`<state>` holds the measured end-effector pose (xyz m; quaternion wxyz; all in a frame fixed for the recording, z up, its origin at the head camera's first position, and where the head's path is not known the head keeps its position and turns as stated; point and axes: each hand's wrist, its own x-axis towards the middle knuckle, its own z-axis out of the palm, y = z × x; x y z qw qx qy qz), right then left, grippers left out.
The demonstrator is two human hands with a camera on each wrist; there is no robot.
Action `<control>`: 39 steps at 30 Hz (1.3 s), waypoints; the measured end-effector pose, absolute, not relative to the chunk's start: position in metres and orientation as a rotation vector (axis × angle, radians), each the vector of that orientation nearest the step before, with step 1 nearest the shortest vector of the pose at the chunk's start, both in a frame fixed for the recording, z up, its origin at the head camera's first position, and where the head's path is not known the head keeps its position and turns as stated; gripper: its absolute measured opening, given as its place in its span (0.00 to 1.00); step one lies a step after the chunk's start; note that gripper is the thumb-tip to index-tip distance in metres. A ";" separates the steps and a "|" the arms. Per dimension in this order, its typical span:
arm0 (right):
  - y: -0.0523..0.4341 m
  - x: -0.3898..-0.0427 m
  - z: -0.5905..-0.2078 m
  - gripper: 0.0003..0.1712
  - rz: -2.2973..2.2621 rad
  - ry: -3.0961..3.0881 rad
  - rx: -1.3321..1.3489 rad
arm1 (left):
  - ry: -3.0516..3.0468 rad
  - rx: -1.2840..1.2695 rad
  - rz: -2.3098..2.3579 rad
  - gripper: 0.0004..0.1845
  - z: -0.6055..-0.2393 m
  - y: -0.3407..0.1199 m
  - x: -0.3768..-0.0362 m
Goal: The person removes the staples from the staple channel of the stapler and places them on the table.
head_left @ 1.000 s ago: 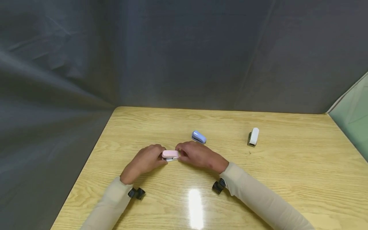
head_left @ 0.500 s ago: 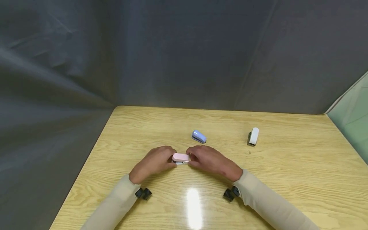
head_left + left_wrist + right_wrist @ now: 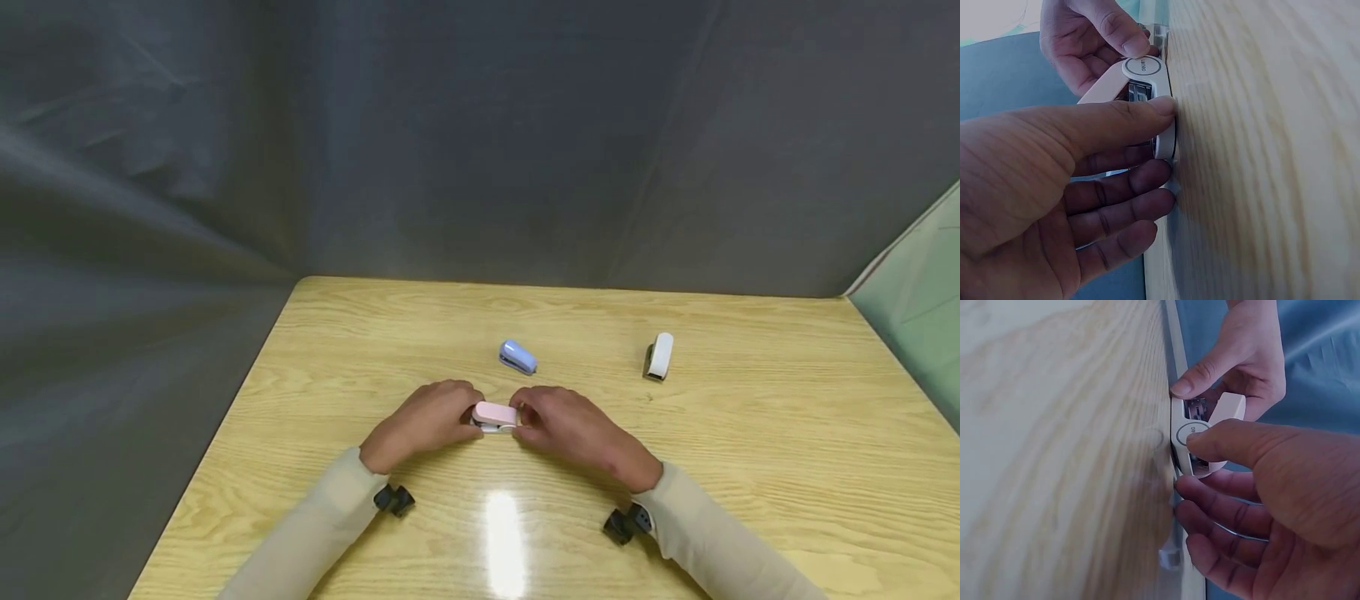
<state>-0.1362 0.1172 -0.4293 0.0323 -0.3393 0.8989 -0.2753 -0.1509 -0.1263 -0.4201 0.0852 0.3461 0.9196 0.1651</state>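
A small pink and white stapler sits low at the tabletop between both hands. My left hand holds its left end, the thumb along the white base. At the other end my right hand pinches it, thumb over the round emblem on the side. In the left wrist view the stapler shows its white base close against the wood and its pink top angled away. The right wrist view shows the same stapler gripped from both ends.
Just behind the hands lies a blue stapler. Farther right stands a white stapler. The wooden table meets a dark curtain at the back and left. A bright reflection marks the table's front middle.
Both hands have shifted right and slightly toward the person, carrying the pink stapler along between them. The blue and white staplers have stayed put.
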 end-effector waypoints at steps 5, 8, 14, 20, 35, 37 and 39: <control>0.126 -0.132 -0.428 0.08 -0.838 2.792 -1.013 | 2.727 1.065 0.472 0.13 -0.420 -0.114 -0.153; 0.129 -0.129 -0.427 0.06 -0.800 2.805 -1.004 | 2.721 1.086 0.462 0.13 -0.419 -0.108 -0.153; 0.135 -0.125 -0.423 0.06 -0.663 2.868 -1.032 | 2.713 1.116 0.426 0.12 -0.417 -0.097 -0.154; 0.142 -0.124 -0.419 0.09 -0.611 2.896 -1.061 | 2.701 1.113 0.437 0.12 -0.418 -0.091 -0.153; 0.142 -0.124 -0.421 0.15 -0.723 2.883 -1.193 | 2.709 1.080 0.459 0.12 -0.419 -0.089 -0.150; 0.140 -0.124 -0.422 0.15 -0.731 2.901 -1.224 | 2.708 1.077 0.466 0.12 -0.420 -0.089 -0.150; 0.138 -0.125 -0.422 0.15 -0.735 2.916 -1.241 | 2.705 1.077 0.475 0.12 -0.420 -0.089 -0.150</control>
